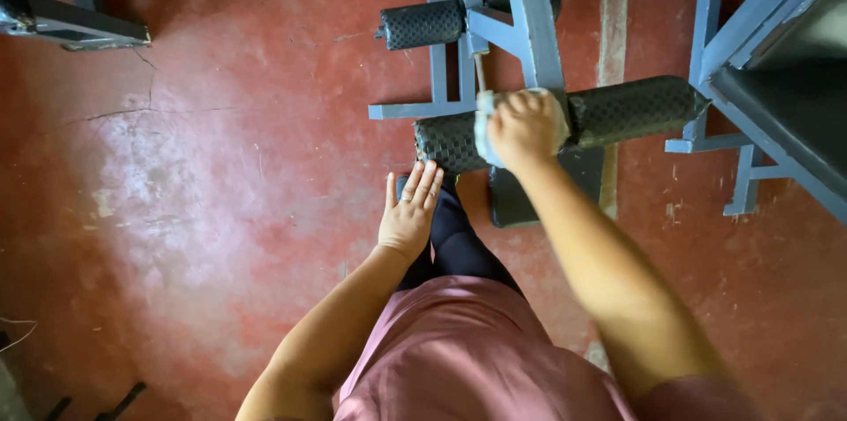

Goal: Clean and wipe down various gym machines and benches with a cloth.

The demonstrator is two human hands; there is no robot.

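The left hand point(409, 213) is laid flat on the person's dark-clad leg point(459, 244), fingers spread, nothing held. Beyond it, the right hand point(524, 125) is closed over a pale cloth point(483, 125), which is pressed against a black foam roller pad point(631, 109). Beyond the grip, 1 smaller roller pad point(423, 24) is seen on the blue-grey machine frame point(535, 15). Red floor point(221, 191) lies beneath.

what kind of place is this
Most likely a gym: a blue steel exercise machine with padded foam rollers stands on a worn red concrete floor, and the right hand presses a cloth on one roller.
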